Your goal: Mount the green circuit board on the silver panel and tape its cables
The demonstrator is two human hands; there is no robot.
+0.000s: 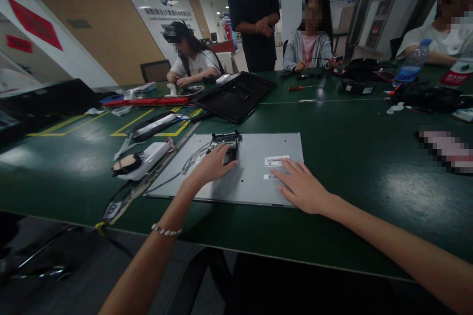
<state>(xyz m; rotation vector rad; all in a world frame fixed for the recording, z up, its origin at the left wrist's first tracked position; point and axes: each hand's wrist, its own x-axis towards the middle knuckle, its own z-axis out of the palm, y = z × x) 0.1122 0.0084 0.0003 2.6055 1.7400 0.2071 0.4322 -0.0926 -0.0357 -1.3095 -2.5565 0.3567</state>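
Observation:
A flat grey metal panel (251, 157), like the back of a display, lies on the green table in front of me. Near its upper left stands a black bracket with a circuit board (231, 143), and thin grey cables (190, 160) run off to its left. My left hand (216, 161) is over the board's near side, thumb apart from the fingers; whether it presses on the board I cannot tell. Fingers spread, my right hand (303, 184) rests on the panel's right edge beside two white labels (276, 161). Neither hand appears to grip anything.
Beyond the panel lies a black plastic cover (238, 96), with a red-handled screwdriver (301, 88) to its right. White and black devices (148, 160) with cables sit at left. A phone (449, 150) and a water bottle (412, 63) are at right. Several people are across the table.

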